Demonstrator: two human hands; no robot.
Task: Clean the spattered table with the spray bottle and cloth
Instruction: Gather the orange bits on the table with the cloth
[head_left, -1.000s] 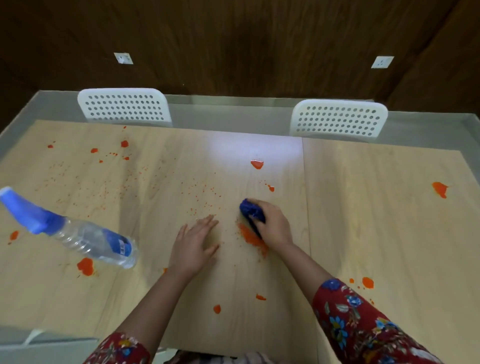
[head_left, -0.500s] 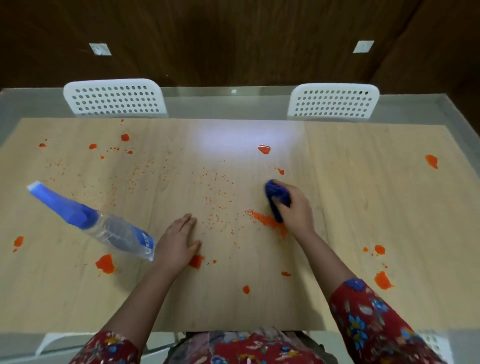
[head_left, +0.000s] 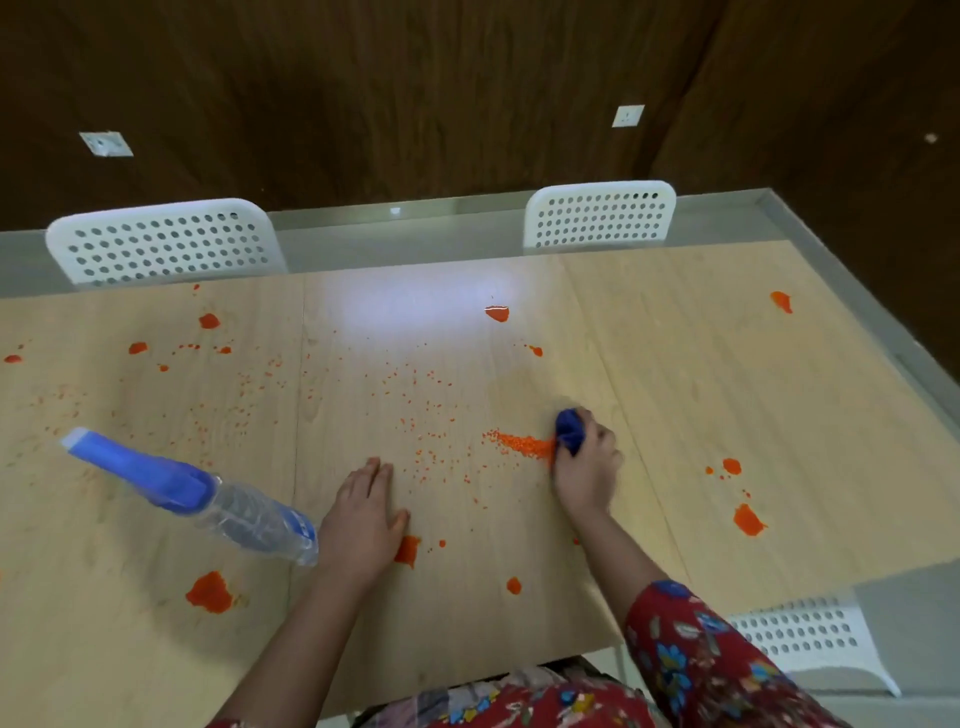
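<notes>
A: Hands first. Right?

B: Right hand (head_left: 587, 473) clenched round the bunched blue cloth (head_left: 569, 434), pressing it to the table (head_left: 675, 389). The cloth sits at the right end of a gritty orange smear (head_left: 522, 443). The hand is a bit blurred, so finger detail is unclear.

A: Left?

B: Left hand (head_left: 363, 519) flat, palm down on the wood, fingers straight, holding nothing. An orange blot (head_left: 406, 550) lies just beside the thumb.

A: Bottle?

B: The spray bottle (head_left: 208, 499) lies on its side just left of the left hand, base toward it. I cannot tell if they touch. Its blue trigger head points away to the left.

A: Further out?

B: Orange splotches and fine specks across the tabletop. Two white perforated chairs (head_left: 166, 241) at the far edge, a third chair (head_left: 800, 634) at the near right corner.
</notes>
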